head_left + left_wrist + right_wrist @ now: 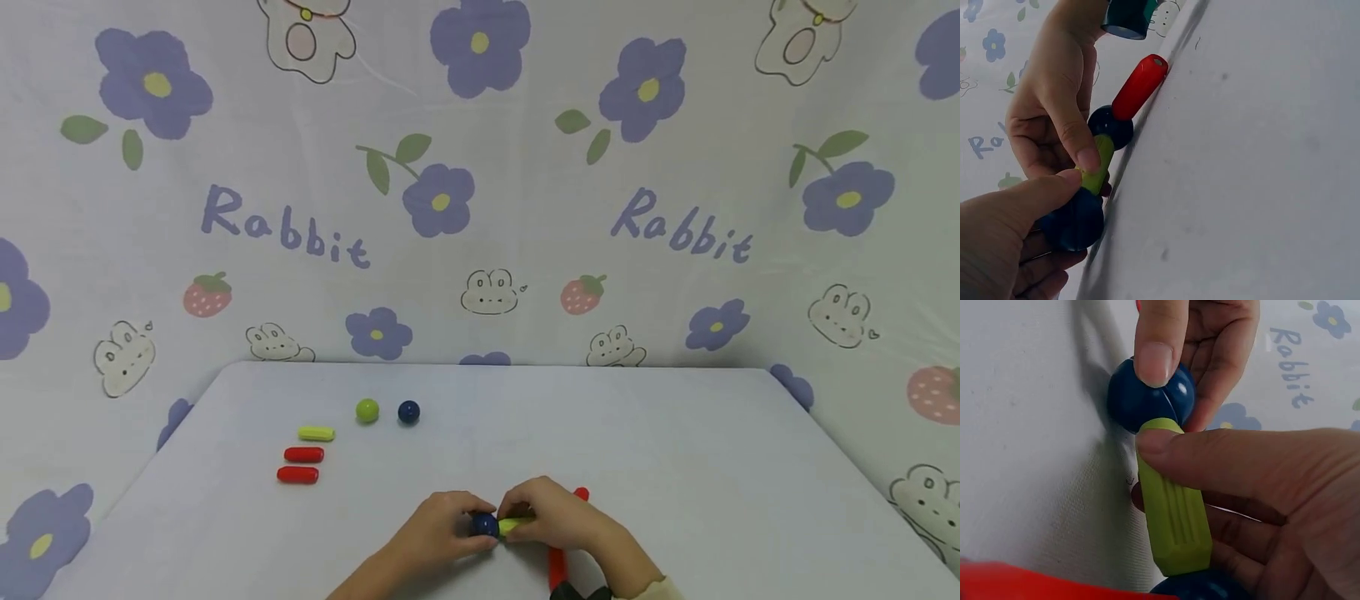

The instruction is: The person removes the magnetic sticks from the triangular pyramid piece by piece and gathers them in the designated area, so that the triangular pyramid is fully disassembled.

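My left hand [442, 533] grips a dark blue ball [1127, 394], its thumb on top and its fingers around the far side. My right hand [558, 517] pinches a yellow-green ridged rod [1175, 506] between thumb and fingers. One end of the rod meets the held ball; whether it sits in a hole there is hidden. A second blue ball [1113, 127] joins the rod's other end, and a red rod [1140, 87] sticks out from it. In the head view, red rods [557, 568] show on both sides of my right wrist.
On the white table [675, 450], a green ball [367, 410] and another blue ball [408, 412] lie at the back left. Nearer are a yellow rod [317, 433] and two red rods [303, 455]. A patterned cloth [525, 208] hangs behind the table.
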Tool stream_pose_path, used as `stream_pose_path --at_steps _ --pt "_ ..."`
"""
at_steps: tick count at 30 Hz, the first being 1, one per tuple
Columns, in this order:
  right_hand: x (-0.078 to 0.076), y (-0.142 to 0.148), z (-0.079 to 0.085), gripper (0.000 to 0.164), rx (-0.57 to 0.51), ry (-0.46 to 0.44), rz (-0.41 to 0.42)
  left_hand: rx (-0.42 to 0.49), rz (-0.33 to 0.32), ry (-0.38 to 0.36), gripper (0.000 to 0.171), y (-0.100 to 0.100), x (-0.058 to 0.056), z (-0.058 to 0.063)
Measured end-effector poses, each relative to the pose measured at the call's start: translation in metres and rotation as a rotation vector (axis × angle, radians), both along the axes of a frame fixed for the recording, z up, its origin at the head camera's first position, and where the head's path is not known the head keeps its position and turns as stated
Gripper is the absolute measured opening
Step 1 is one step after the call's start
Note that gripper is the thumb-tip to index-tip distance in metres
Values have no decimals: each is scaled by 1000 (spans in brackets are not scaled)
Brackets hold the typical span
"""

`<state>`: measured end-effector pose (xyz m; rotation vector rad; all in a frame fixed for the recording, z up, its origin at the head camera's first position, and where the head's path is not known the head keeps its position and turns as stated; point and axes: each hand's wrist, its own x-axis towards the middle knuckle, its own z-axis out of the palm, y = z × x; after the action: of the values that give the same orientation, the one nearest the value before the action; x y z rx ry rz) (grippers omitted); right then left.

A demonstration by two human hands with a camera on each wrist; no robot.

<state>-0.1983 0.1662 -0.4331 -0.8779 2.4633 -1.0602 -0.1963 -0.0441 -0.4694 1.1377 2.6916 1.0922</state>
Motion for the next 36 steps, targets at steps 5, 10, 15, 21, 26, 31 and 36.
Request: stream_pose_path --at_steps 5,10,15,21,26,31,36 --pt "-1 -1 -1 12 11 -5 -10 58 -5 -29 36 -2 1 -5" --pt "-4 2 -3 13 31 -12 -39 66 1 -63 38 -4 2 -6" --pt "-5 3 -5 13 20 -8 -37 72 -1 -62 37 -6 1 -6" --pt "-5 3 -6 15 7 -2 -38 87 -11 -89 37 -8 -2 -7" --pt "-6 3 -5 15 13 2 -42 95 -24 -110 36 -9 -4 -8" --pt "-6 2 -6 15 17 -2 -48 85 -25 -139 36 -10 -6 -7" --pt "-7 8 -6 16 5 19 -47 62 34 -179 38 -19 -12 -8"
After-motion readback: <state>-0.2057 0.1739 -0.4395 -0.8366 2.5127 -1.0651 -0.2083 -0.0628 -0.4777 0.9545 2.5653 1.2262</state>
